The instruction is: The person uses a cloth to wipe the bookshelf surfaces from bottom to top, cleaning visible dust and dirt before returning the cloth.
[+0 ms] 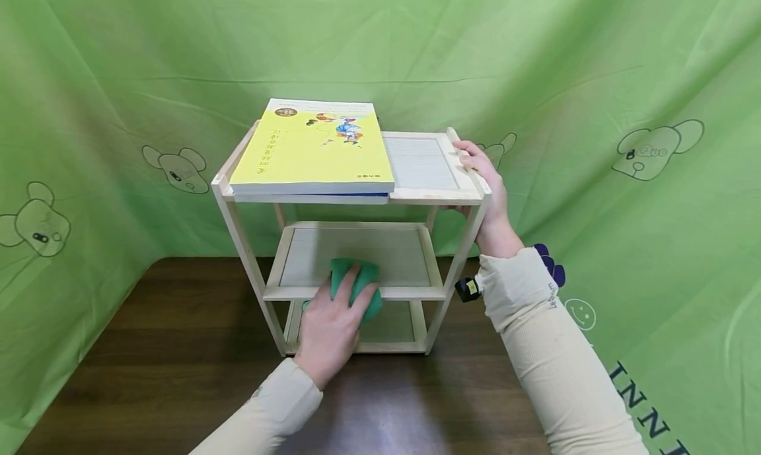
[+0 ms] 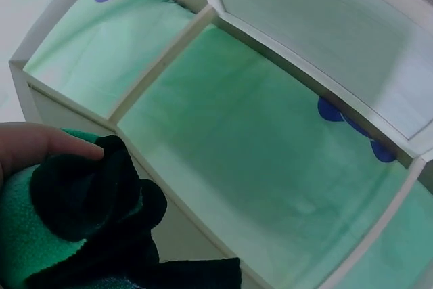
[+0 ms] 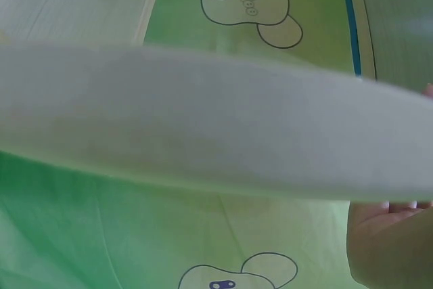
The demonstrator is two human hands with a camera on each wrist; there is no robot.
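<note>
My left hand (image 1: pixel 330 333) holds a bunched green cloth (image 1: pixel 357 280) at the front rail of the middle tier of a pale wooden shelf rack (image 1: pixel 357 294). Its fingers spread over the cloth's top. In the left wrist view a finger presses into the folds of the cloth (image 2: pixel 51 235), whose near side is in dark shadow. At the upper right, my right hand (image 1: pixel 487 184) grips the side rail of the top tier, fingers over the rail. The right wrist view has a blurred post (image 3: pixel 203 123) across it, hiding most of that hand (image 3: pixel 392 241).
A yellow-covered book (image 1: pixel 321 144) lies on another book on the left of the top tier, jutting past its front edge. A bottom tier (image 1: pixel 389 329) sits low over the dark wood floor (image 1: pixel 178 362). Green printed fabric (image 1: pixel 380 39) hangs behind and beside the rack.
</note>
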